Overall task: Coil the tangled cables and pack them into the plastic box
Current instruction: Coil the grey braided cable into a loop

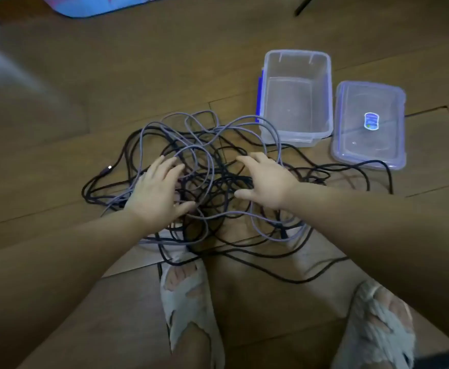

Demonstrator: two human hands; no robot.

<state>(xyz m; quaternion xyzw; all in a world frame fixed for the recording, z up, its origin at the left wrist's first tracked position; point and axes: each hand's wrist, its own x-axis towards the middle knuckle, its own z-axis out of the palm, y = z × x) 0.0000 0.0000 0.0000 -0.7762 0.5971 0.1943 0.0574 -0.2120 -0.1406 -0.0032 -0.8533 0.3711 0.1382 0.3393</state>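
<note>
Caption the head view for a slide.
Both hands, left hand and right hand, spread over tangled cables beside an empty plastic box and lid.

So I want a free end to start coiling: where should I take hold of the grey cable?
Probably at the plug end lying clear at the pile's left edge. Come from the left with the left hand and pinch just behind the connector; it juts outward there, apparently uncrossed by other loops.

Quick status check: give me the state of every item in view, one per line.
cables: tangled in one loose heap on the floor, none coiled
box: open, upright, nothing inside
lid: off, lying flat right of the box
left hand: open, fingers spread on the heap
right hand: open, fingers spread over the heap
</note>
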